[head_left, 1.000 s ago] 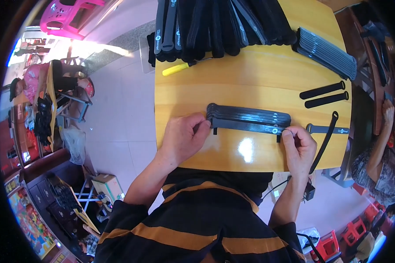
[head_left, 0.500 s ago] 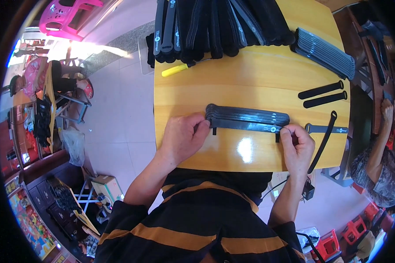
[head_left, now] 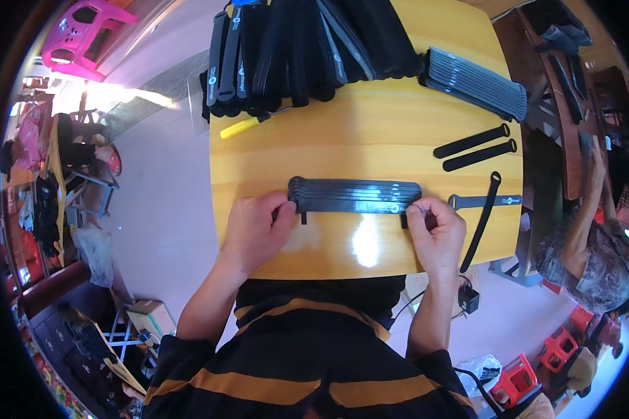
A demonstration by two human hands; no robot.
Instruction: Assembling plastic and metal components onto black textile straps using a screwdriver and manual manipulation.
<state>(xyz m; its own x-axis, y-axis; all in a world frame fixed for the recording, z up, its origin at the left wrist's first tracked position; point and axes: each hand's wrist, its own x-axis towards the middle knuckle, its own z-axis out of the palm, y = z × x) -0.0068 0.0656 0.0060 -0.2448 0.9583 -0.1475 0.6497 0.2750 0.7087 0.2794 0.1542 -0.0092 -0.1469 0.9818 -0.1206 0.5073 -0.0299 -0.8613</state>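
Observation:
A fanned stack of dark grey hook-and-loop straps [head_left: 356,192] lies across the table in front of me. My left hand [head_left: 260,227] pinches the left end of the front strap with thumb and finger. At the other end, my right hand [head_left: 437,230] pinches the same strap's right tip. The straps overlap in even steps, their rounded ends lined up at the left. Small dark tabs stick out below the stack near both hands. Right of my right hand, a single black strap [head_left: 481,222] lies across a grey strap [head_left: 493,202].
Two black straps [head_left: 472,148] lie on the wooden table [head_left: 370,133]. Behind them is a neat grey strap stack [head_left: 474,82]. A big heap of black straps [head_left: 293,56] covers the far left, with a yellow-handled tool [head_left: 240,128] before it. Another person [head_left: 587,258] sits at right.
The front strap has moved in against the stack and now lies nearly parallel with it. Both hands stay at its ends. The whole view has shifted, so the table appears further left.

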